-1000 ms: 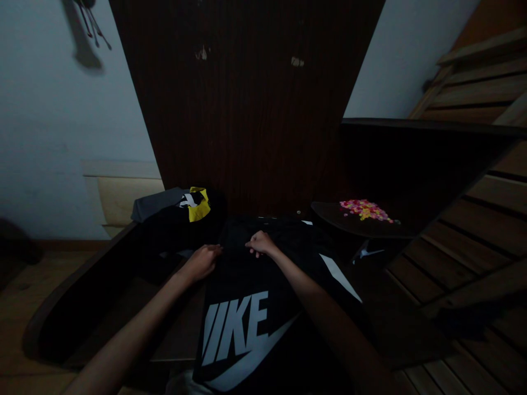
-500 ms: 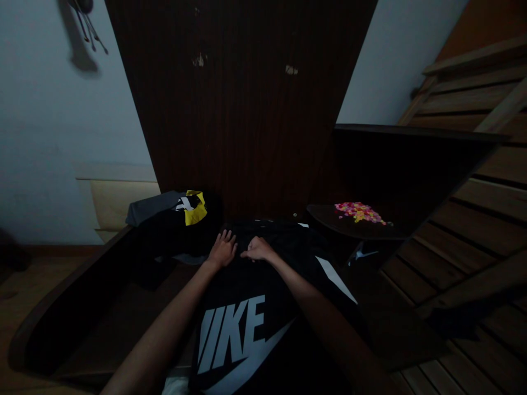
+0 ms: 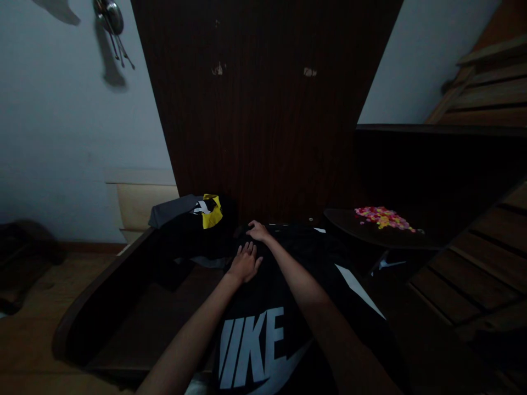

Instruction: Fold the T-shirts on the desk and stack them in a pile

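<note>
The left hand [image 3: 245, 262] lies flat, fingers spread, on the black shirt [image 3: 284, 307], having slid in from the shirt's left edge a second ago. Just beyond it the right hand [image 3: 258, 230] has crept toward the far collar end, fingers loosely curled on the cloth (whether it pinches any fabric, I cannot tell). Both now press the upper part of the shirt, which looks like smoothing. The shirt lies spread on a dark wooden counter [image 3: 135, 307]. Left of the hands sits a pile of clothes [image 3: 193, 219]; to the right, coloured bits [image 3: 381, 216] on a dark shelf. Behind stands a brown door [image 3: 263, 109], dimly lit.
</note>
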`<state>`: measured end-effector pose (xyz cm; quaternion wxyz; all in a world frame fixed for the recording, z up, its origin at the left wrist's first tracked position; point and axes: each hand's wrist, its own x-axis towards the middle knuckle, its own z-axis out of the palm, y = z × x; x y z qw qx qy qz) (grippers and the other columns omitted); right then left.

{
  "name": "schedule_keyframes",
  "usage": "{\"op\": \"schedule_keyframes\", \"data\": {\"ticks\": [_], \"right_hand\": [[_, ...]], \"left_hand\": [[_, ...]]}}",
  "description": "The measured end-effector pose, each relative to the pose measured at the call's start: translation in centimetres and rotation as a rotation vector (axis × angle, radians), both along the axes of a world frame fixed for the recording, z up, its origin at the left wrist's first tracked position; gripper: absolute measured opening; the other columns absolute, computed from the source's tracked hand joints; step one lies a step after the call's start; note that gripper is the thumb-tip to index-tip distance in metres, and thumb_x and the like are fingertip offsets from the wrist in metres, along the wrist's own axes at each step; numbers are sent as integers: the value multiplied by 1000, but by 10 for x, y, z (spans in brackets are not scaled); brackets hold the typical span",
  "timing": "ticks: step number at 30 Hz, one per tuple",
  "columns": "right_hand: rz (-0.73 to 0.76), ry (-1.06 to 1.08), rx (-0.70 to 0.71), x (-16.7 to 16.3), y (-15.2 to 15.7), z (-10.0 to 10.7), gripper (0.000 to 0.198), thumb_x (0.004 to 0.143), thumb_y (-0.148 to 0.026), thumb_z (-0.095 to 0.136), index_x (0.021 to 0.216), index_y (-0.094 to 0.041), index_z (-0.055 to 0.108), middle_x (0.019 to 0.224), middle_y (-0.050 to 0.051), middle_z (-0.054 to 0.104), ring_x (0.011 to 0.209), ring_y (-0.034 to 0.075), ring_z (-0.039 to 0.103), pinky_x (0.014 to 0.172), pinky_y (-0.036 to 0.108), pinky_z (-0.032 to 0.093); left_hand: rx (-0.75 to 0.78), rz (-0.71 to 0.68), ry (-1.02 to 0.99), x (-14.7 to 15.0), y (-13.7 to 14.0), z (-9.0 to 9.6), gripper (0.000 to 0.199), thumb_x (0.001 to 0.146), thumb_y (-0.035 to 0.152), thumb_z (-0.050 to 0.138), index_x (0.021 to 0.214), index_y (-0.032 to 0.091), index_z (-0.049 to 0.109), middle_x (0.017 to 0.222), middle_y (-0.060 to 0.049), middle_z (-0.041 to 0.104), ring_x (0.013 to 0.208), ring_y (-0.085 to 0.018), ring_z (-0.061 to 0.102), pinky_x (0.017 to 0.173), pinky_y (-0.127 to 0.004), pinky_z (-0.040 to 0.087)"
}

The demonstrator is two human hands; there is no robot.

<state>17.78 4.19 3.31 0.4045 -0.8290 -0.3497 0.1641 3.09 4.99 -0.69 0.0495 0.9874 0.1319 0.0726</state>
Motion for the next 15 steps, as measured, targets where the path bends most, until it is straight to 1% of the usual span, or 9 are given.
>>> {"op": "schedule_keyframes", "data": {"ticks": [2, 5, 10, 13, 15], "right_hand": [[18, 50, 37, 2, 8, -2, 30, 67, -5, 68, 93, -19, 65, 82, -1, 69, 81, 15, 64, 78, 24, 48], [45, 121, 119, 4, 16, -4, 32, 69, -3, 66, 97, -18, 64, 79, -2, 67, 76, 12, 64, 74, 22, 49], [62, 180, 249, 4, 25, -6, 25, 74, -9, 65, 98, -17, 63, 88, -1, 68, 80, 11, 65, 76, 22, 50], [63, 155, 322, -1, 30, -11, 22, 76, -11, 65, 96, -18, 63, 88, 0, 69, 83, 12, 66, 78, 23, 51], [51, 84, 329, -6, 34, -15, 19, 77, -12, 66, 94, -18, 64, 87, 0, 70, 84, 13, 66, 79, 24, 51]], "left_hand": [[-2, 15, -10, -2, -2, -1, 61, 99, 43, 24, 144, 6, 41, 151, -21, 38, 144, -31, 27, 116, -49, 25], [14, 52, -63, -4, -2, -2, 61, 99, 44, 22, 145, 8, 39, 153, -19, 36, 145, -31, 25, 116, -51, 22], [42, 125, -113, -4, -2, 1, 63, 99, 45, 21, 145, 6, 40, 154, -19, 33, 146, -31, 21, 117, -50, 22], [34, 144, -89, -3, -3, 3, 64, 98, 45, 21, 145, 4, 39, 155, -20, 31, 147, -32, 18, 117, -49, 22], [28, 156, -70, -2, -2, 2, 65, 97, 45, 24, 146, 5, 38, 156, -20, 30, 147, -34, 18, 117, -51, 21]]}}
